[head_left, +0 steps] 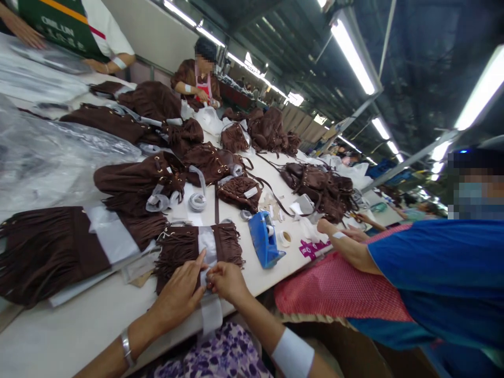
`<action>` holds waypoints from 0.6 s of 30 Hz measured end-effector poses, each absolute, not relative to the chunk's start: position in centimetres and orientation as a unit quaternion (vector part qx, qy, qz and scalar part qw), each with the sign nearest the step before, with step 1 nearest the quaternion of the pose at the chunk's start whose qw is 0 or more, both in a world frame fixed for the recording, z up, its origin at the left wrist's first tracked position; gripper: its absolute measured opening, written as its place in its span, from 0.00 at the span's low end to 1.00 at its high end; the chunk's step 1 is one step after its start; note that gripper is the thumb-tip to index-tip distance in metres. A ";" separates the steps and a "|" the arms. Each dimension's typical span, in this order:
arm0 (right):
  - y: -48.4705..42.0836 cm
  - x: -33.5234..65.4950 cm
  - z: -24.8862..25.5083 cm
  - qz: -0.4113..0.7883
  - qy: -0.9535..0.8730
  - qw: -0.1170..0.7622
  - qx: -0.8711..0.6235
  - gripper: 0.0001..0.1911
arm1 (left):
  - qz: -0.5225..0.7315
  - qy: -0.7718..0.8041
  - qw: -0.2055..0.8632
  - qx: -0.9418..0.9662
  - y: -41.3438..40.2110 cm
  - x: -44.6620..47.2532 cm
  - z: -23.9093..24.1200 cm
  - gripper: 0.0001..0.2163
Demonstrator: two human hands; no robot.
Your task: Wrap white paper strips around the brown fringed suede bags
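Note:
A dark brown fringed bag (186, 241) lies at the table's near edge, with a white wrapping strip (207, 242) around its middle. The strip's lower end hangs over the edge. My left hand (181, 287) rests flat on the bag and strip, fingers extended and thumb spread. Beside it, my right hand (229, 282) has its fingertips pinched together at the strip; whatever is between them is too small to make out. Just right of the bag stands a blue tape dispenser (260, 242), with a tape roll (285, 239) next to it.
A larger fringed bag (51, 247) with a white band lies to the left. Further brown bags (142, 176) and clear plastic (51, 157) cover the table (252, 278) beyond. A co-worker in blue (425, 262) sits close on my right; other people work across the table.

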State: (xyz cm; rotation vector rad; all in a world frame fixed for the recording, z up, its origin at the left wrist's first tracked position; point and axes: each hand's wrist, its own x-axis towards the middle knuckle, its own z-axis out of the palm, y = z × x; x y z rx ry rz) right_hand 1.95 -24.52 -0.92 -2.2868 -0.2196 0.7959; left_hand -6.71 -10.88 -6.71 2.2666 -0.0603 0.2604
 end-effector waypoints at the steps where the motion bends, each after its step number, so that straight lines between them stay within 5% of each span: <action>1: -24.3 1.8 -0.8 0.292 -0.093 0.324 -0.895 0.07 | 0.100 -0.028 0.421 0.901 -10.8 -6.7 -6.8 0.38; 10: -21.7 1.6 0.2 0.223 -0.130 0.124 -0.958 0.06 | 0.060 0.010 0.407 0.911 -9.9 -4.5 -7.3 0.25; 18: -20.5 2.0 0.2 0.260 -0.112 0.094 -0.954 0.08 | 0.029 0.002 0.364 0.931 -9.6 -3.2 -6.5 0.27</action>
